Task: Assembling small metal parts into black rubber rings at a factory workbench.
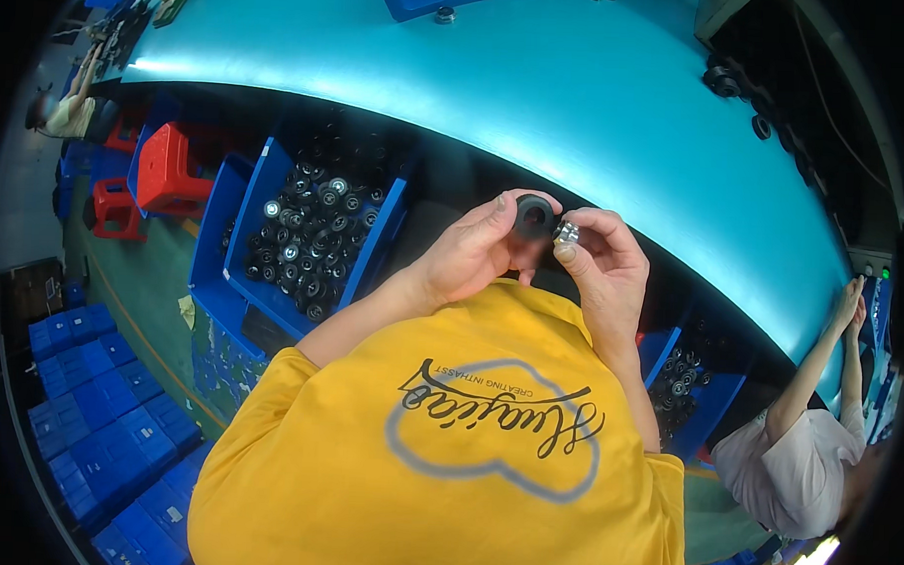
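Observation:
My left hand is closed round a black ring-shaped part with a dark hole in its middle. Just to the right of it, my right hand pinches a small shiny metal piece between thumb and fingers. The two pieces are close together in front of my chest; whether they touch I cannot tell. Both hands are just short of the near edge of the blue-green table.
A blue bin full of black and silver round parts stands at left, another bin at right. Red stools and stacked blue crates are farther left. One co-worker reaches in at right, another at far left.

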`<control>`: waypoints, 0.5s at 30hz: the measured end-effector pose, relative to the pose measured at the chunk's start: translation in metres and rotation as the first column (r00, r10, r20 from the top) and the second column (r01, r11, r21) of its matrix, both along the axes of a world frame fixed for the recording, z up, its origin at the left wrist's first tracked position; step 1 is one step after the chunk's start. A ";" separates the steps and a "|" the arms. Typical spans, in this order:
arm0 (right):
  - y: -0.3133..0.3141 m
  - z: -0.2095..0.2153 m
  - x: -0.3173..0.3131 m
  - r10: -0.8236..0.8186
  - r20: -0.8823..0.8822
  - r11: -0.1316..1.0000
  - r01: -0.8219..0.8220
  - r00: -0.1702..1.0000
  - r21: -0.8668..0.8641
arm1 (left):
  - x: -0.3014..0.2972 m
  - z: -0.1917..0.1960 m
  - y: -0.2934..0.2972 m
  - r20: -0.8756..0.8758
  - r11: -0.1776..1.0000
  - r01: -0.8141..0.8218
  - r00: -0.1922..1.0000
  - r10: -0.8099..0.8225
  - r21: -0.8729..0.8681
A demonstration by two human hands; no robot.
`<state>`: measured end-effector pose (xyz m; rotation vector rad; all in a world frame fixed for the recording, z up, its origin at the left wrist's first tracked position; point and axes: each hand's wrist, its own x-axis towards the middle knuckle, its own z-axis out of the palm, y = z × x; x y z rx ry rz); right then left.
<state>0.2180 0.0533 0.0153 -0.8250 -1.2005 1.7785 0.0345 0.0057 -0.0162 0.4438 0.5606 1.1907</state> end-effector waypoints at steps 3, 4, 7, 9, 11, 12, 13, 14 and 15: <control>0.000 0.000 -0.002 -0.001 0.027 0.999 -0.001 1.000 0.044 | 0.001 -0.001 0.000 -0.009 1.000 -0.005 1.000 0.005 0.013; 0.000 0.000 -0.003 0.003 0.033 0.998 -0.004 0.999 0.058 | 0.001 -0.001 0.000 -0.017 1.000 -0.010 1.000 0.010 0.014; 0.000 0.003 -0.004 0.019 0.052 0.997 -0.023 0.998 0.077 | 0.002 0.000 -0.001 -0.023 1.000 -0.015 1.000 0.015 0.019; 0.000 0.006 -0.005 0.028 0.047 0.996 -0.032 0.999 0.084 | 0.002 -0.001 -0.001 -0.025 1.000 -0.016 1.000 0.017 0.025; 0.000 0.006 -0.006 0.015 0.072 0.993 -0.023 0.997 0.116 | 0.002 -0.002 -0.001 -0.032 0.999 -0.019 0.999 0.020 0.033; -0.001 0.004 -0.006 -0.004 0.098 0.989 -0.011 0.995 0.145 | 0.002 -0.002 -0.001 -0.039 0.999 -0.015 0.999 0.016 0.034; -0.002 0.003 -0.007 -0.023 0.124 0.985 0.001 0.992 0.175 | 0.001 -0.002 -0.001 -0.046 0.999 -0.010 0.999 0.012 0.036; -0.002 0.003 -0.008 -0.071 0.194 0.970 0.022 0.978 0.244 | 0.001 -0.001 -0.002 -0.052 0.999 -0.008 0.999 0.010 0.036; -0.004 0.003 -0.010 -0.123 0.260 0.949 0.037 0.958 0.312 | 0.002 0.001 -0.002 -0.099 1.000 -0.009 0.995 0.012 0.027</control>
